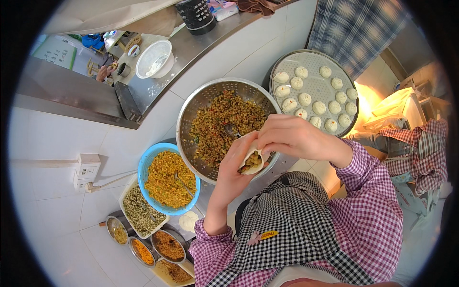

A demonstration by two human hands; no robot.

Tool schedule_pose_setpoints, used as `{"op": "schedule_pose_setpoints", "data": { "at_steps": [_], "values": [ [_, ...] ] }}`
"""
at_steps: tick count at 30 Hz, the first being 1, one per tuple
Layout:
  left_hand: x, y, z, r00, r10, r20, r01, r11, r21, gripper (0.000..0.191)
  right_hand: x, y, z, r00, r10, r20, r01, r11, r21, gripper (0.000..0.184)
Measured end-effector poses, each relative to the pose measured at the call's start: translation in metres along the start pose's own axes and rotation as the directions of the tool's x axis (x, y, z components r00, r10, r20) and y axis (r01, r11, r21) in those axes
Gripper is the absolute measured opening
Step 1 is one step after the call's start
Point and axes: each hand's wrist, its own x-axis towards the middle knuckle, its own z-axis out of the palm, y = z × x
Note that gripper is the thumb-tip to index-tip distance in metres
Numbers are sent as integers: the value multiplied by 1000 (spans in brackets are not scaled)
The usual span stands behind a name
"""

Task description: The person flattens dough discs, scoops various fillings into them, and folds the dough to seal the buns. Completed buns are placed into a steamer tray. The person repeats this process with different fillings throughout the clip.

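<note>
A round dough wrapper (250, 157) with chopped vegetable filling (253, 162) lies in my left hand (233, 166), its sides curved up around the filling. The fingertips of my right hand (292, 138) pinch the wrapper's upper edge. Both hands are above the near rim of a large perforated steel bowl (183, 143) of brown-green chopped filling, where a metal spoon (231, 130) rests. Beyond my right hand, a round perforated steamer tray (317, 64) holds many pleated buns (318, 107), some with an orange or red bit on top.
Left of the steel bowl are a blue plastic basket (142, 179) of yellow filling, a white tub (125, 211) of green filling and several smaller containers. Flat dough (188, 221) lies beside them. A white bowl (141, 66) with flour stands on the ledge; past it show another person's hands (104, 71).
</note>
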Motion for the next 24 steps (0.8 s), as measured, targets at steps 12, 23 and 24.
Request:
{"op": "schedule_pose_setpoints", "data": {
  "at_steps": [12, 23, 24],
  "values": [
    [3, -2, -10, 995, -89, -45, 32, 718, -696, 96, -6, -3, 10, 949, 249, -191, -206, 954, 218, 15],
    [3, -29, 2, 991, -76, 114, 123, 860, -495, 86, -7, 0, 10, 957, 282, -61, -270, 950, 153, 16],
    [4, -28, 2, 989, -78, 122, 129, 864, -488, 84, -6, 0, 8, 975, 216, -57, -208, 971, 118, 17]
  ]
}}
